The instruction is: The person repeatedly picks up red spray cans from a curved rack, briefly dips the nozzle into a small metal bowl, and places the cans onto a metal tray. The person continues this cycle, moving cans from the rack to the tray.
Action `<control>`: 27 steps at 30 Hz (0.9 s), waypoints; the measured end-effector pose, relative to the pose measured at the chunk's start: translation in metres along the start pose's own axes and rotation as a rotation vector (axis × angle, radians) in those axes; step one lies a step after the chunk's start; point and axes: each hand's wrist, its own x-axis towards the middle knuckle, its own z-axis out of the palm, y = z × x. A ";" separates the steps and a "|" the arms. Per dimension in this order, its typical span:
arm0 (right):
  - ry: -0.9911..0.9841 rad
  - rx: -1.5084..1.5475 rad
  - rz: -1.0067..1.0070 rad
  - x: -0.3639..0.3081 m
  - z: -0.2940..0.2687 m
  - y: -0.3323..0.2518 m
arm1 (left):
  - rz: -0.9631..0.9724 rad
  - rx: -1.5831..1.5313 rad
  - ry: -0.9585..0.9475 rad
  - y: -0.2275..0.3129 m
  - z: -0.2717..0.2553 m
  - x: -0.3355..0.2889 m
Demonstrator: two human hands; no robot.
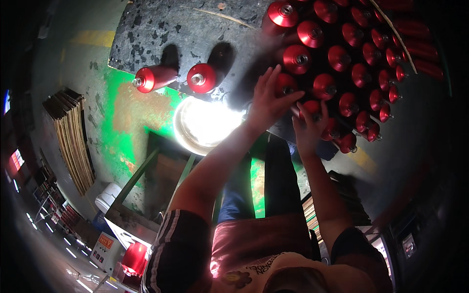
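Many red metal cylinders (337,58) with threaded silver necks stand packed together on a dark worn tabletop (161,29). My left hand (268,100) reaches over the near edge of the cluster, fingers spread, touching a red cylinder (286,84) at the front row. My right hand (309,128) is just beside it, curled around another red cylinder (312,107) at the front edge. Two separate red cylinders (155,78) (201,78) stand apart to the left on the table.
A bright round metal bowl (202,124) glares below the table edge. A stack of flat boards (73,136) lies on the green-painted floor at left. A white bucket (108,196) and a red object (134,258) sit lower left. More red cylinders (415,44) lie at the far right.
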 end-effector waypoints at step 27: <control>-1.417 1.332 0.705 -0.045 0.013 -0.047 | -1.201 -1.312 0.132 -0.046 -0.219 -0.268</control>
